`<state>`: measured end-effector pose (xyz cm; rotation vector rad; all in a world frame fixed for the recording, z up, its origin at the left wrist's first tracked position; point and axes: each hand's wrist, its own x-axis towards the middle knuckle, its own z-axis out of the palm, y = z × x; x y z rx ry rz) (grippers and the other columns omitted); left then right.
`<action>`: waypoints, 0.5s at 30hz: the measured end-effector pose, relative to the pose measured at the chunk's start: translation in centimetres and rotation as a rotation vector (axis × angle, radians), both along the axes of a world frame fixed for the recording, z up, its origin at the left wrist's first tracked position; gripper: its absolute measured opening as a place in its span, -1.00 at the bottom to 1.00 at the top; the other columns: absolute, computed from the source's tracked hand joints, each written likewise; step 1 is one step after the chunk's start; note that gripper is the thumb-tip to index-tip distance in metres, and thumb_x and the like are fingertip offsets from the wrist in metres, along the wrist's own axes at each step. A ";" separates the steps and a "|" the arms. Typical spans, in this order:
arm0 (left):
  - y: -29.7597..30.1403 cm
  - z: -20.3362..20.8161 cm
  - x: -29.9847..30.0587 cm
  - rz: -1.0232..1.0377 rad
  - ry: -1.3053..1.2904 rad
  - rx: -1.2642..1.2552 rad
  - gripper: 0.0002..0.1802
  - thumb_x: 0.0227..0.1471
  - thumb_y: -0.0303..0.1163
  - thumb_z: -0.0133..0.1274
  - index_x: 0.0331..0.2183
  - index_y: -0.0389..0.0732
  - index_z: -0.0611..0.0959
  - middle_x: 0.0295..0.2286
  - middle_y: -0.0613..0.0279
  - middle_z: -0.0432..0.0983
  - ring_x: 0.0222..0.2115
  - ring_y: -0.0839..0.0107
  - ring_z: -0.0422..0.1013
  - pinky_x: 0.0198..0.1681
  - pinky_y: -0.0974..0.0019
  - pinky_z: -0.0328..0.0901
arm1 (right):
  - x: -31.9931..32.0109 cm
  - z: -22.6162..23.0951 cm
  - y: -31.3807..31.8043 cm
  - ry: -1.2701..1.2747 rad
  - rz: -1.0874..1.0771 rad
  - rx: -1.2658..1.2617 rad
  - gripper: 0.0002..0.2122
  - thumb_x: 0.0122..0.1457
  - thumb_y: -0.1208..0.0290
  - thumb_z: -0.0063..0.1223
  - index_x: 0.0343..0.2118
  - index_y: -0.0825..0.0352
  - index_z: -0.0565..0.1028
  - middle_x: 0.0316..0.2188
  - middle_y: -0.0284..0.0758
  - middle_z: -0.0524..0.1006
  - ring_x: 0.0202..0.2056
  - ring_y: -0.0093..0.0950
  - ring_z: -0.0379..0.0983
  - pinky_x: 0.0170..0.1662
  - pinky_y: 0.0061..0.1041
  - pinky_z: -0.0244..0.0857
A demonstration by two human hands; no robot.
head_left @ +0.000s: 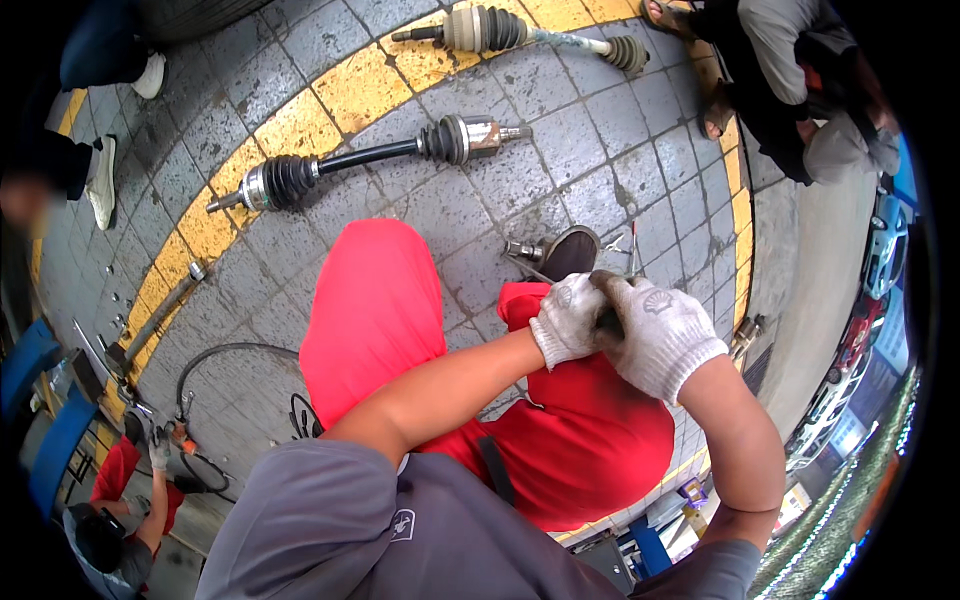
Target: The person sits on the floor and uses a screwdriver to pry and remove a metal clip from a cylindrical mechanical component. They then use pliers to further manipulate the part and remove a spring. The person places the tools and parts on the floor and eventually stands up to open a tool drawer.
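My left hand [574, 318] and my right hand [652, 318], both in soiled white knit gloves, meet above my red-trousered right knee. Their fingers are curled closed around something dark that the gloves mostly hide. A thin metal rod [528, 268] shows just beyond the left glove; whether it is held I cannot tell. Past the hands, a metal shaft piece [524, 249] lies beside my dark shoe [572, 254]. On the paving ahead lies a drive axle [368, 156] with a black bar and ribbed rubber boots. A second, more worn axle [565, 40] lies farther away.
A long-handled wrench [160, 318] and a black hose [235, 348] lie on the left. Red-handled pliers [632, 245] are near my shoe. A co-worker [125, 520] crouches lower left, another person [800, 80] sits upper right, and white shoes [102, 185] stand upper left.
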<state>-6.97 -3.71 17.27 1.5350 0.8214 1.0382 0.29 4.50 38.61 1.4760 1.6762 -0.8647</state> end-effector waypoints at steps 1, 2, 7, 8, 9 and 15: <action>-0.2 -0.4 -0.2 0.019 -0.008 0.017 -0.52 -0.22 -0.26 0.40 -0.20 -0.22 0.69 -0.31 -0.09 0.62 -0.27 -0.17 0.55 -0.20 -0.11 0.45 | -0.6 -0.3 0.1 -0.019 0.002 -0.027 -0.42 0.23 0.23 0.21 0.30 0.23 0.38 0.00 0.00 0.61 0.01 -0.02 0.59 0.10 -0.11 0.46; -0.4 -0.9 -0.5 0.039 -0.017 0.035 -0.51 -0.22 -0.28 0.40 -0.20 -0.25 0.67 -0.31 -0.10 0.61 -0.26 -0.17 0.54 -0.20 -0.10 0.44 | -0.8 -0.9 -0.1 -0.024 -0.004 -0.014 -0.43 0.23 0.23 0.21 0.30 0.24 0.38 0.00 0.01 0.61 0.01 -0.02 0.59 0.09 -0.10 0.46; -1.0 -0.9 -0.4 0.062 -0.053 -0.050 -0.49 -0.26 -0.28 0.42 -0.22 -0.26 0.64 -0.33 -0.07 0.57 -0.25 -0.20 0.51 -0.17 -0.12 0.40 | -2.7 -0.4 0.0 -0.092 0.002 -0.023 -0.43 0.23 0.26 0.21 0.30 0.27 0.37 0.03 0.02 0.58 -0.01 0.01 0.60 0.05 -0.08 0.49; -1.1 -1.3 -0.5 0.062 -0.056 -0.040 -0.48 -0.27 -0.27 0.42 -0.22 -0.26 0.63 -0.33 -0.07 0.56 -0.25 -0.20 0.51 -0.18 -0.12 0.40 | -3.1 -0.4 0.3 -0.086 0.012 -0.030 -0.42 0.23 0.27 0.21 0.30 0.27 0.36 0.04 0.02 0.58 -0.01 0.01 0.60 0.04 -0.08 0.49; -0.6 -1.3 -0.6 0.055 -0.064 -0.025 -0.47 -0.29 -0.27 0.42 -0.21 -0.27 0.63 -0.33 -0.08 0.56 -0.25 -0.20 0.50 -0.18 -0.12 0.40 | -3.2 -0.3 0.6 -0.084 0.016 -0.031 -0.42 0.23 0.28 0.21 0.30 0.28 0.35 0.05 0.03 0.57 -0.01 0.02 0.60 0.04 -0.07 0.49; -0.5 -1.2 -1.5 0.039 -0.034 -0.021 -0.43 -0.32 -0.24 0.43 -0.21 -0.26 0.63 -0.32 -0.07 0.55 -0.25 -0.20 0.49 -0.18 -0.14 0.37 | -3.5 -0.6 0.1 -0.059 0.036 -0.006 -0.42 0.22 0.30 0.21 0.30 0.29 0.35 0.05 0.04 0.57 -0.04 0.04 0.60 0.02 -0.05 0.50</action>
